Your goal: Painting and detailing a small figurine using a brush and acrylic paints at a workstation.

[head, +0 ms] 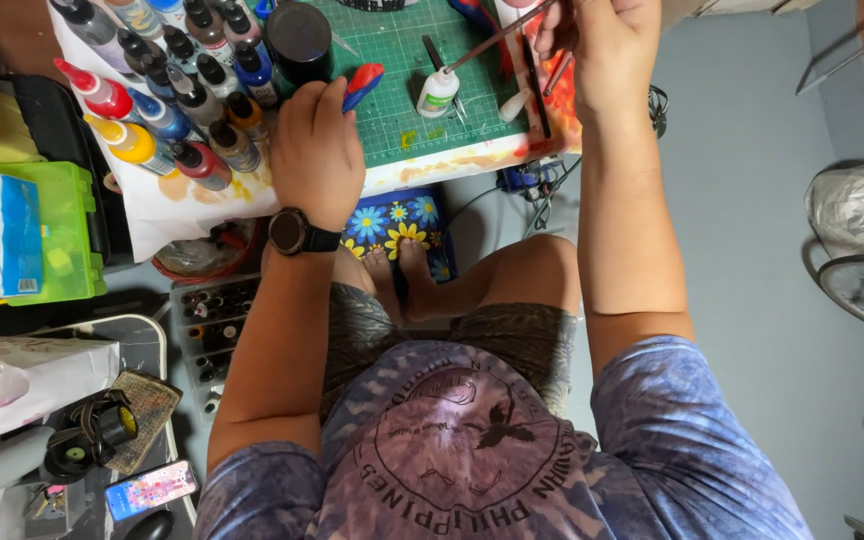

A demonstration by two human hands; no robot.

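On the green mat: we work at a cutting mat (392,90) on a paint-stained table (202,200), seated, looking straight down.
Left hand: our left hand (317,150) curls around a small red-and-blue piece (363,84), whose tip pokes out past the fingers at about one o'clock from the knuckles. A dark watch (297,232) sits on the wrist.
Right hand: our right hand (602,50) is closed on a thin brush (497,37) whose handle slants down toward eight o'clock; other slim sticks seem pinched in the same fist, though we cannot tell how many.
The piece: we judge it light, hard and smooth, probably wet with paint, so slippery; we would pinch it by the end hidden in the palm and keep fingers off the coloured tip.
The brush: light, stiff in the handle, soft at the tip; we hold it far up the handle.
Glue bottle: a small white bottle (438,92) stands on the mat at three o'clock from the piece, right by the brush's lower end.
Paint bottles: rows of squeeze bottles (167,95) crowd nine o'clock of our left hand, and a black jar (298,40) stands at eleven.
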